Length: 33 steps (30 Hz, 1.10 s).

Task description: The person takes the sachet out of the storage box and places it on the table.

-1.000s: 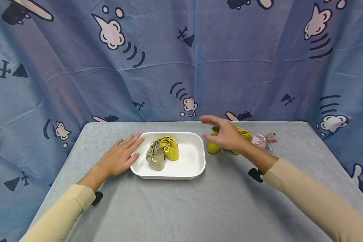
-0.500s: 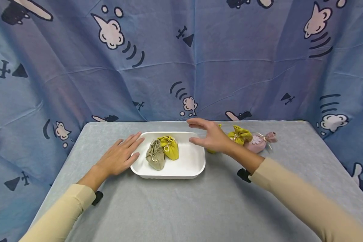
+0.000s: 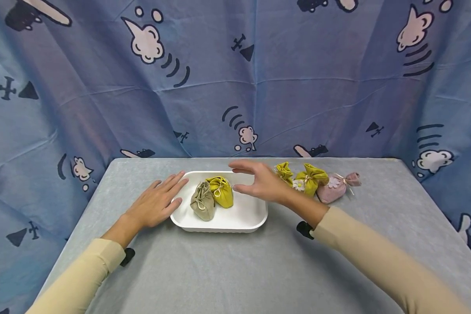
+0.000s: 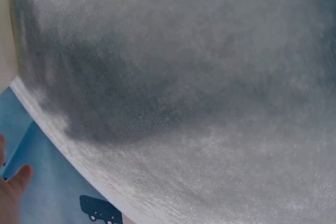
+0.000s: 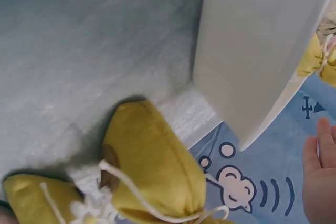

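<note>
White tray [image 3: 255, 218] sits under the empty, spread right hand [image 3: 259, 183]; left hand [image 3: 155, 205] flat beside it.

A staged recording booth rather than a lived-in room: a blue cartoon-print cloth [image 3: 235, 83] (planes and puffing clouds) hangs around a small table [image 3: 235, 261] draped in plain grey felt.

2 pouches [image 3: 211, 197] in tray [image 3: 255, 214]; 3 pouches [image 3: 315, 181] right of tray
</note>
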Tool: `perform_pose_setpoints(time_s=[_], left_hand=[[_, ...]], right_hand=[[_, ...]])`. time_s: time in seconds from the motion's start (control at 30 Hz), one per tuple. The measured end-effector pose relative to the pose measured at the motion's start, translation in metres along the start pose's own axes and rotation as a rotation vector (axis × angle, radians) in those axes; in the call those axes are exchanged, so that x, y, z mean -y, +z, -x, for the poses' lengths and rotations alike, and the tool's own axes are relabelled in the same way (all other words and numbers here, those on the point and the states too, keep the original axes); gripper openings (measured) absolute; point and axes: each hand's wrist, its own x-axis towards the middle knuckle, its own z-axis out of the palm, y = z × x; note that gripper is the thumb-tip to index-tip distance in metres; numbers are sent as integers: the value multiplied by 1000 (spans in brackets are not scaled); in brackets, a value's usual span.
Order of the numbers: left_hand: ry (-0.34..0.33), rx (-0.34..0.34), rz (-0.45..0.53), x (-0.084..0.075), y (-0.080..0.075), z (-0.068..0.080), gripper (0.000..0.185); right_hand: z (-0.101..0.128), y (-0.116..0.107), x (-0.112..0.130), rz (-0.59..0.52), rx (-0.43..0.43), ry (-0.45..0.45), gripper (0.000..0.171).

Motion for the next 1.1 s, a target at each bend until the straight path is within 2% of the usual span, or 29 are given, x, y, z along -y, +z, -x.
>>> perform_pose_setpoints(time_s=[0.47, 0.73, 1.1], left_hand=[[5, -13, 9, 0, -1, 0, 59], [14, -25, 9, 1, 1, 0, 60], [12, -30, 23, 2, 2, 0, 59]], right_hand=[[-15, 13, 9, 64, 148, 59, 58], [-23, 19, 12, 121, 227, 55, 62], [-32, 22, 14, 156, 292, 43, 55]])
